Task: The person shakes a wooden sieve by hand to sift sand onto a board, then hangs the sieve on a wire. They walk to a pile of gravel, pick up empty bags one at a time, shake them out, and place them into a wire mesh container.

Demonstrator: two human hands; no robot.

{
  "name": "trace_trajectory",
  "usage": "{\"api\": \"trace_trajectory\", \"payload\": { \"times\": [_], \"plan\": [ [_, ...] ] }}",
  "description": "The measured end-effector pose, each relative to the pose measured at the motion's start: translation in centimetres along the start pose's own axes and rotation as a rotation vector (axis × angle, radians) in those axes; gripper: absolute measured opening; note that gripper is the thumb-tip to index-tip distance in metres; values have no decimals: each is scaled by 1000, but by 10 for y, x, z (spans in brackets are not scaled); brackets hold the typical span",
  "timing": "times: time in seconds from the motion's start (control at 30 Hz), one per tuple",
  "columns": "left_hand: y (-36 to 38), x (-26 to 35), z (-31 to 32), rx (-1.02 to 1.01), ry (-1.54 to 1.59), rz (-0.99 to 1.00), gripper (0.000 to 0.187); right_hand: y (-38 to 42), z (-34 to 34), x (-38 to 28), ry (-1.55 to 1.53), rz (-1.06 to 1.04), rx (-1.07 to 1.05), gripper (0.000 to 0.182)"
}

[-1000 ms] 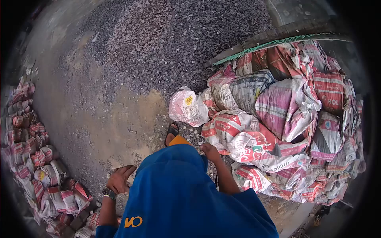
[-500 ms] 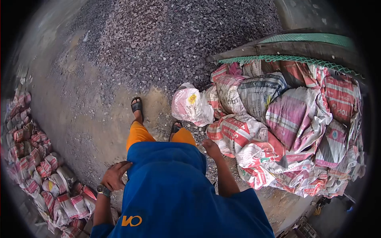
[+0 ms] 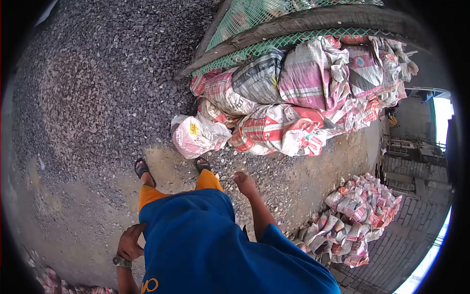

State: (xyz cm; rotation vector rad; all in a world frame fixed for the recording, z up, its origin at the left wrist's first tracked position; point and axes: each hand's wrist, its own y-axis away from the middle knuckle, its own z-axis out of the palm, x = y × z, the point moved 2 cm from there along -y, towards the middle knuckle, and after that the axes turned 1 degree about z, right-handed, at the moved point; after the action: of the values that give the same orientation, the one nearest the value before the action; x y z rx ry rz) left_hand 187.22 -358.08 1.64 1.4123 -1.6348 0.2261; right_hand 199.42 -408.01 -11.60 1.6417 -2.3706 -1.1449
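My left hand (image 3: 131,243), a watch on its wrist, hangs beside the hip of the blue shirt (image 3: 196,245). Its fingers are loosely apart and hold nothing. In front of my right side, my right hand (image 3: 245,184) is raised with curled fingers, and no object shows in it. The nearest thing to it is a stack of filled red, white and grey sacks (image 3: 264,127). At the stack's near left corner a pale pink-and-white sack (image 3: 196,137) lies on the ground, just ahead of my sandalled feet.
Dark gravel (image 3: 112,73) is heaped ahead and to the left. A wooden frame with green mesh (image 3: 293,24) leans over the back of the sack stack. Another sack pile (image 3: 360,210) stands at the right by a block wall (image 3: 416,210). Loose stones dot the dirt floor (image 3: 88,220).
My view has swung to the right. The sack stack now sits further left and higher, and a second pile and a block wall have come into sight. Both hands still hang at my sides.
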Motion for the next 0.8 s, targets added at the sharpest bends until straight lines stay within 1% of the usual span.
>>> {"api": "trace_trajectory", "payload": {
  "times": [0.07, 0.1, 0.13, 0.17, 0.2, 0.23, 0.3, 0.33, 0.37, 0.43, 0.5, 0.57, 0.63, 0.7, 0.73, 0.8],
  "plan": [
    [-19, -8, -28, -56, -26, 76, 76, 18, 2, -1, -147, 38, 149, 41],
    [-28, -10, -40, -98, -46, 118, 73, 26, 0, -3, -170, 61, 183, 41],
    [-37, -16, -47, -115, -68, 160, 73, 30, -7, -2, -209, 113, 281, 42],
    [-46, -28, -52, -78, -129, 126, 68, 33, -18, 0, -249, 160, 380, 42],
    [-60, -32, -58, -33, -189, 94, 63, 29, -28, 11, -254, 194, 432, 45],
    [-79, -21, -64, -33, -213, 139, 63, 26, -47, 22, -281, 204, 474, 45],
    [-117, 6, -78, 85, -332, 159, 51, 20, -85, 49, -453, 125, 738, 48],
    [-140, 8, -70, 108, -195, 176, 53, 21, -111, 56, -560, 137, 808, 49],
    [-161, 25, -62, 107, -217, 209, 53, 22, -139, 62, -664, 141, 868, 50],
    [-206, 83, -37, 43, 265, 153, 58, -10, -173, 115, -825, 156, 937, 52],
    [-250, 152, -4, -18, 200, 295, 63, -26, -221, 123, -859, 99, 949, 58],
    [-292, 223, 41, -89, 96, 393, 71, -74, -256, 158, -412, -98, 1113, 67],
    [-334, 287, 91, -143, -16, 489, 83, -92, -298, 153, -328, -48, 1032, 71],
    [-382, 336, 146, -60, -44, 644, 94, -129, -313, 156, -231, -157, 953, 72],
    [-402, 359, 173, -5, -83, 659, 97, -145, -313, 157, -256, -147, 939, 72],
    [-442, 398, 213, 96, -128, 673, 101, -182, -311, 156, -113, -111, 681, 61]
  ]
}}
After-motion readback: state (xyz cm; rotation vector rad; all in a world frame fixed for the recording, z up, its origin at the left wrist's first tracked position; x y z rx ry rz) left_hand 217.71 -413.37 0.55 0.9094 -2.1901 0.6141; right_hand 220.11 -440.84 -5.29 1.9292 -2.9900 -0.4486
